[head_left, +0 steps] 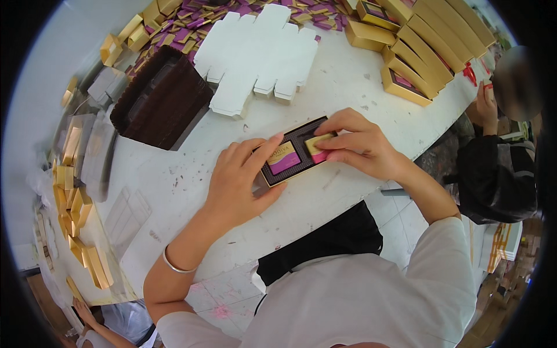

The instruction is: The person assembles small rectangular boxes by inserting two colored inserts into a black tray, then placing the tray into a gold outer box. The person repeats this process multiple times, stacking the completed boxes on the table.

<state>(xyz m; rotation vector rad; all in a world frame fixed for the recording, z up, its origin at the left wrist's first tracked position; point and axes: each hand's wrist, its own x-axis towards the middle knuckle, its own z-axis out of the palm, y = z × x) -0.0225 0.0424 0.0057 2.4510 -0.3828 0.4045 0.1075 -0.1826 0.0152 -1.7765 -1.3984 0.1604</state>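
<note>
A small shallow box (300,152) with a dark brown compartment insert lies tilted on the white table in front of me. My left hand (241,174) grips its left end, thumb at the near edge and fingers along the far edge. One gold-and-purple wrapped chocolate (282,161) sits in the left compartment. My right hand (362,145) pinches a gold-and-pink wrapped chocolate (318,149) at the right compartment. My fingers partly cover this piece, and I cannot tell whether it is fully seated.
Dark brown inserts (162,98) stand stacked at the far left, beside a pile of flat white cartons (255,55). Loose wrapped chocolates (185,29) heap behind them. Gold boxes (406,81) stand at the far right; gold sleeves (75,203) line the left edge. Other people sit at both sides.
</note>
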